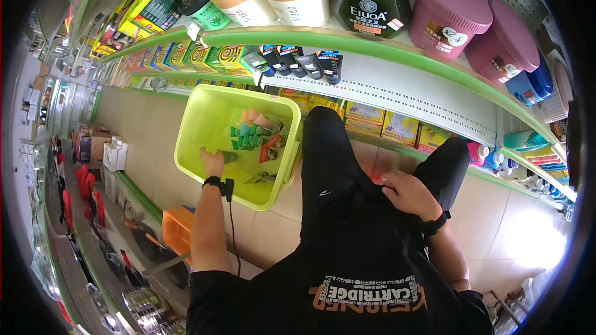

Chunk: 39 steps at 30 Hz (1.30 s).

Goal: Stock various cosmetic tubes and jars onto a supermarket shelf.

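A lime-green plastic bin stands on the floor before me, left of my knees. My left hand reaches inside it, its fingers on the end of a dark grey-green tube. Close by in the bin lie several green-capped tubes, red packs, peach-coloured tubes and a flat dark packet. My right hand rests by my right thigh with curled fingers. Something red shows at its fingertips; whether the hand holds it is unclear.
Beyond my knees, a green-edged shelf carries several small dark tubes at its left part. Large jars line the shelf above. Yellow boxes sit lower down. An orange basket and shelves with pans are behind my left arm.
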Each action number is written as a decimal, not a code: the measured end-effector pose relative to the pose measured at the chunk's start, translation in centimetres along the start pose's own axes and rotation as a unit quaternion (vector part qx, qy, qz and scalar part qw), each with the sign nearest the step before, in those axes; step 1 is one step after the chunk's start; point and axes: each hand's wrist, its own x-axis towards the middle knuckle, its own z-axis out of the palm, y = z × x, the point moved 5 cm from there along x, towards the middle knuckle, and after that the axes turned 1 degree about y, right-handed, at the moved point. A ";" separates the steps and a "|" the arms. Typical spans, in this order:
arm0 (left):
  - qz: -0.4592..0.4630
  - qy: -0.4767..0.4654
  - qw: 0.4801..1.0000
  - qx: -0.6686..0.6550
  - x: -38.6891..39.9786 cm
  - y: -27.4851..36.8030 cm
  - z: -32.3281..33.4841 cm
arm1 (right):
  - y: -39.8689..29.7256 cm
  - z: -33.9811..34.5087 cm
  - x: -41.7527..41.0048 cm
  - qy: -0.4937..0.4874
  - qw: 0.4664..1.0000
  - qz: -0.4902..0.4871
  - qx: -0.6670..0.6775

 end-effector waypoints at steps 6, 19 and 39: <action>-0.221 -0.311 0.918 0.107 0.7 -0.9 2.1 | -2.1 0.1 1.2 0.071 0.997 -0.024 -0.010; -0.119 -0.416 0.870 0.236 0.7 -1.9 6.2 | -3.5 0.8 4.0 0.037 0.999 -0.023 0.001; 0.206 -0.042 0.976 -0.060 -10.2 25.2 -17.9 | -4.4 -0.1 5.5 0.037 0.988 -0.075 0.126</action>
